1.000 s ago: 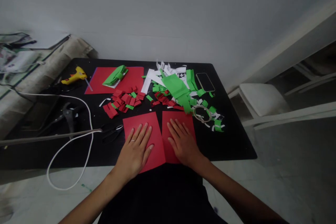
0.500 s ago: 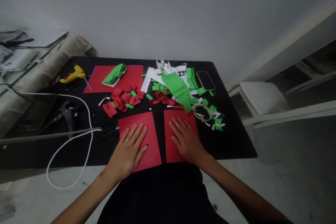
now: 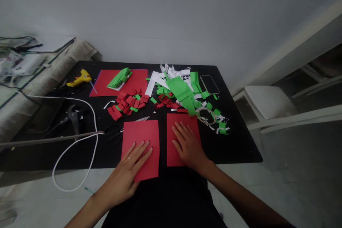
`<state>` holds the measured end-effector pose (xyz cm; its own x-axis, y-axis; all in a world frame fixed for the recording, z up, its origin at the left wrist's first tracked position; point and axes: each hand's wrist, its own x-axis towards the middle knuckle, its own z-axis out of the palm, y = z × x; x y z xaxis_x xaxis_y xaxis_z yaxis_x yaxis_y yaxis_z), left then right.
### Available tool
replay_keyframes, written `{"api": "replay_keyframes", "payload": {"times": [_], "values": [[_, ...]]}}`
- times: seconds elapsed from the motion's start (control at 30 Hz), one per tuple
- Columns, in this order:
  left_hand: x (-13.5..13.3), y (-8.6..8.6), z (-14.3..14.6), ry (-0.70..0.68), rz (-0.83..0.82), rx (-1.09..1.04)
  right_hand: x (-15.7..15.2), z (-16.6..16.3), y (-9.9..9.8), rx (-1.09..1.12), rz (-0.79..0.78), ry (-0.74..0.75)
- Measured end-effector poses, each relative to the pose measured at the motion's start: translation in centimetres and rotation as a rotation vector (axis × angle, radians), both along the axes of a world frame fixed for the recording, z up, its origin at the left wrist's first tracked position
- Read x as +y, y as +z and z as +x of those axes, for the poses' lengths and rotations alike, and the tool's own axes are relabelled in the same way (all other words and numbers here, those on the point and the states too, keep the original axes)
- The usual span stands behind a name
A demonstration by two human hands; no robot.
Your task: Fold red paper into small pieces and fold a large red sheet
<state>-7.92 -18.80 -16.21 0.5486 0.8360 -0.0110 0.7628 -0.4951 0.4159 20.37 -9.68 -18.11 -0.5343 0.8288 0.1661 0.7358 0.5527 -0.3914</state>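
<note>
Two red paper sheets lie side by side at the near edge of the black table (image 3: 235, 146). My left hand (image 3: 128, 169) lies flat, fingers spread, on the lower part of the left red sheet (image 3: 141, 135), which hangs slightly over the table edge. Flat and open too, my right hand (image 3: 188, 146) presses on the right red sheet (image 3: 176, 123). Black scissors (image 3: 117, 133) lie just left of the left sheet, partly under it.
Behind the sheets are piles of small red pieces (image 3: 128, 103), green strips (image 3: 181, 91) and white scraps (image 3: 160, 76). A tape ring (image 3: 206, 115), a phone (image 3: 210, 83), a yellow glue gun (image 3: 78, 78), a big red sheet (image 3: 107, 82), a white cable (image 3: 88, 142) and a white chair (image 3: 267, 101) are around.
My left hand has slid the left red sheet toward me and straightened it, opening a gap and uncovering the scissor tips. My right hand has stayed on its sheet.
</note>
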Motion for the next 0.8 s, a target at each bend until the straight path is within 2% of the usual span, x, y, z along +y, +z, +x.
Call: {"api": "replay_keyframes", "payload": {"times": [0.07,0.1,0.2,0.23,0.3,0.37,0.43,0.53,0.63,0.67,0.73,0.8], "values": [[-0.4,0.3,-0.5,-0.002,-0.048,-0.097,-0.3,-0.4,-0.1,0.054,-0.033,0.014],[-0.5,0.4,-0.7,0.047,-0.046,-0.156,-0.4,-0.7,-0.1,0.103,-0.056,0.019],[-0.5,0.7,-0.3,0.295,0.098,-0.351,-0.9,-2.1,-0.1,0.361,-0.171,-0.023],[-0.3,0.9,0.2,0.33,0.16,-0.394,-1.0,-2.7,-0.1,0.472,-0.234,-0.065],[0.7,1.2,1.9,0.246,0.214,-0.376,-0.9,-3.7,-0.1,0.688,-0.354,-0.177],[2.0,1.4,3.9,0.141,0.142,-0.23,-0.4,-4.4,-0.1,0.847,-0.415,-0.285],[3.4,1.4,5.7,0.078,0.075,-0.116,0.4,-4.5,-0.1,0.924,-0.4,-0.366],[4.8,1.3,6.8,-0.038,-0.017,-0.073,1.3,-3.6,-0.1,0.891,-0.318,-0.453],[4.9,1.7,4.5,-0.135,-0.029,-0.175,1.5,-2.7,-0.1,0.678,-0.195,-0.408],[4.7,2.0,2.9,-0.105,0.008,-0.244,1.4,-2.6,-0.2,0.599,-0.161,-0.374],[4.1,2.7,-1.5,0.065,0.142,-0.426,1.1,-2.5,-0.6,0.484,-0.099,-0.337],[3.7,3.7,-7.1,0.329,0.34,-0.492,0.9,-2.8,-1.1,0.414,-0.034,-0.309]]}}
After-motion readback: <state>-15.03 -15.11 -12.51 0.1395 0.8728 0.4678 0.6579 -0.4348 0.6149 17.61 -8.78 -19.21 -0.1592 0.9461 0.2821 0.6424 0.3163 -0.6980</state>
